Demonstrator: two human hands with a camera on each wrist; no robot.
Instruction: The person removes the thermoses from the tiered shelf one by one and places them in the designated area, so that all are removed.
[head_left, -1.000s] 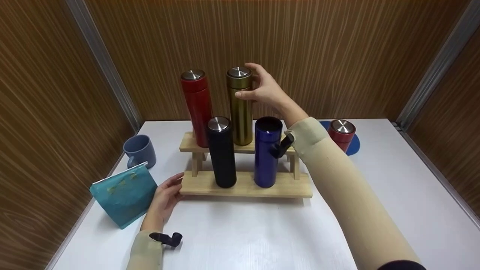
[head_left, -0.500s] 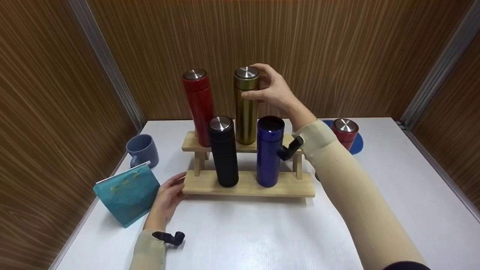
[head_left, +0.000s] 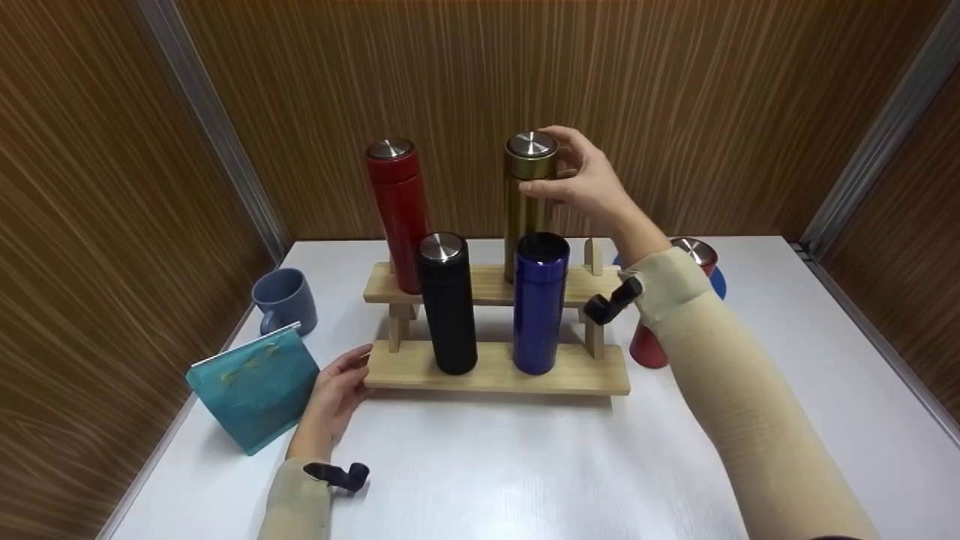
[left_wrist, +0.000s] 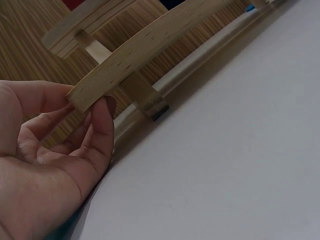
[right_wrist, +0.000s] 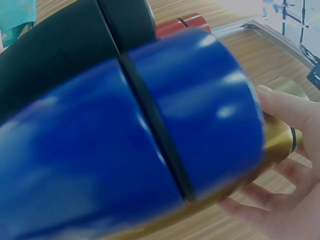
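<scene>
My right hand (head_left: 581,176) grips the gold flask (head_left: 526,195) near its cap, upright over the rack's (head_left: 495,369) top shelf, not yet set aside. My left hand (head_left: 335,394) pinches the rack's near end, steadying it.

Five flasks, red (head_left: 397,210), gold (head_left: 527,202), black (head_left: 446,300), blue (head_left: 538,300) and a second red (head_left: 660,330), stood there, one rack (head_left: 495,371), one mug (head_left: 285,300), one pouch (head_left: 251,386), two hands (head_left: 334,394) (head_left: 589,184).

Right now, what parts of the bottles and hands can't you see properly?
- Gold bottle: in the head view the blue bottle covers its bottom, so whether it stands on the wooden rack is unclear.
- Right wrist view: the blue bottle fills the frame, blurred; only a gold sliver and the right hand fingers show.
- Red bottle by the blue mat: the sleeve hides most.
- Left hand: its fingertips hide behind the rack's end.
</scene>
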